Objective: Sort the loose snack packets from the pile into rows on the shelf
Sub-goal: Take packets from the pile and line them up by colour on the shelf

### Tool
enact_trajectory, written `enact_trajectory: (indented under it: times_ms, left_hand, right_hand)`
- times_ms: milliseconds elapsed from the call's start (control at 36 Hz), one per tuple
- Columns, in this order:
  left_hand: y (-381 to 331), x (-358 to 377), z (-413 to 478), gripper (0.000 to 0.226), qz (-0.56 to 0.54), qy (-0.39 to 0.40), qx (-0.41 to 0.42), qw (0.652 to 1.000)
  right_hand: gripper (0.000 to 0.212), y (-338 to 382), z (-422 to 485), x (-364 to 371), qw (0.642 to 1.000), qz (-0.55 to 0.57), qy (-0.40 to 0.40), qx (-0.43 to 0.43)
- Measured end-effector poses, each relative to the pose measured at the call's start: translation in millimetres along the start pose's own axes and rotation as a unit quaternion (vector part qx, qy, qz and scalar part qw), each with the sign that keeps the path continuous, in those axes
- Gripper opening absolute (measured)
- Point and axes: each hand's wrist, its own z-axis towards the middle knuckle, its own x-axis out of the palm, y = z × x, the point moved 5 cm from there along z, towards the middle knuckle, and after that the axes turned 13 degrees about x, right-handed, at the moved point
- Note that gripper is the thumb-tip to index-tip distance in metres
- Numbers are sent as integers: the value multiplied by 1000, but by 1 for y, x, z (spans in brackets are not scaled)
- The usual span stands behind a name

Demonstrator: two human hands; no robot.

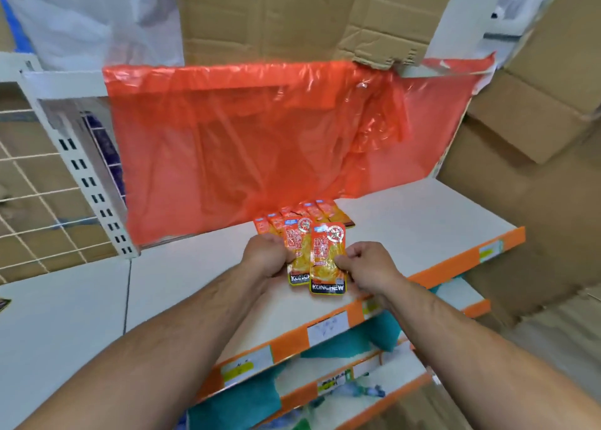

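Head view | left hand (pixel 265 255) curled round one orange glossy foil snack packet (pixel 296 250) | right hand (pixel 370 267) pinching a second orange packet (pixel 327 260) overlapping it | both at the front of the white orange-edged shelf (pixel 422 221), just before the row of packets (pixel 307 213) | we'd separate them, square the edges, lay them label-up in line.

Shelf (pixel 422 221): two snack packets (pixel 327 260) front centre, between left hand (pixel 266 255) and right hand (pixel 370 267); packet row (pixel 312 211) behind; plastic bag (pixel 244 143) hanging behind that; cardboard boxes (pixel 527 120) right.

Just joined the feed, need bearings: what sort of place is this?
Likely a shop or its stockroom: a white shelf with an orange price-label strip, cardboard boxes stacked alongside, and snack packets being laid out.
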Motion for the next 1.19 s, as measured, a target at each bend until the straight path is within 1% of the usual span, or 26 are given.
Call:
enact_trajectory:
  times_ms: [83, 194, 306, 417, 528, 583, 639, 778, 889, 972, 1028, 1111, 1194]
  left_hand:
    - [-8, 14, 28, 28, 18, 26, -4, 1000]
    - [-19, 29, 62, 37, 66, 44, 26, 997]
    - [-19, 45, 88, 31, 23, 26, 9, 999]
    - [-23, 65, 102, 29, -36, 11, -21, 999]
    - [-25, 82, 119, 35, -29, -17, -21, 999]
    - [-24, 92, 127, 33, -25, -38, -19, 999]
    - [-25, 101, 132, 29, -9, -67, -21, 998]
    - [-32, 127, 140, 32, 59, -117, -36, 991]
    - [-31, 144, 147, 21, 107, -141, -50, 983]
    - [-31, 151, 148, 24, 159, -186, -46, 969]
    - [-34, 157, 146, 23, 189, -190, -47, 962]
    - [-39, 160, 145, 12, 218, -196, -51, 955]
    - [-43, 162, 147, 11, 258, -196, -49, 945]
  right_hand:
    - [26, 8, 25, -11, 1000, 4, -11, 6]
    - [27, 17, 54, -24, 999, 6, -27, 17]
    - [23, 22, 83, -35, 999, 33, -33, 24]
    - [24, 24, 111, -46, 999, 24, -29, 32]
    - [22, 27, 143, -59, 999, 15, -4, 32]
    - [19, 28, 159, -67, 999, 18, 10, 26]
    - [18, 28, 175, -74, 999, 27, 27, 22]
    - [21, 27, 207, -97, 996, 11, 84, 23]
    - [27, 28, 226, -113, 992, -12, 122, 13]
    - [30, 25, 236, -118, 988, -37, 150, 11]
    - [31, 24, 241, -121, 984, -47, 173, 9]
    - [29, 25, 244, -124, 979, -61, 194, -4]
    - [26, 27, 250, -125, 976, -73, 205, -16]
